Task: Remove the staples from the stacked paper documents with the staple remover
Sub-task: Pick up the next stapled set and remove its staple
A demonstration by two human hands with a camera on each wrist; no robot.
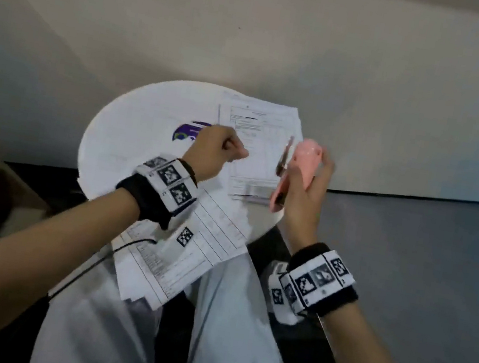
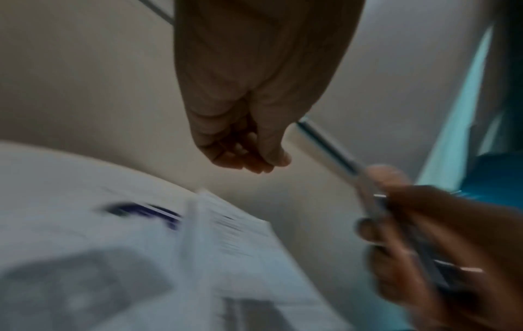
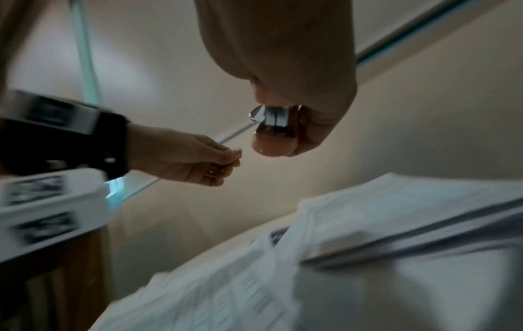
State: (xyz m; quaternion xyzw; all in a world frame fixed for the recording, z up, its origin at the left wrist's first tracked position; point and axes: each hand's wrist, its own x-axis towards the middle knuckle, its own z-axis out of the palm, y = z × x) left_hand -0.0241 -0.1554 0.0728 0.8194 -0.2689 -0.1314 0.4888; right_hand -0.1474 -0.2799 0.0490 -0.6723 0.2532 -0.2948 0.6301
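The round white counter carries the stacked paper documents, which lie below and between both raised hands. The right hand is wrapped around the pink staple remover; the tool's long axis runs roughly upright, metal jaws facing the left hand. The left hand hovers just beside the tool, fingertips pinched together; any staple between them is too small to confirm. The left hand is nearer the stack's stapled corner.
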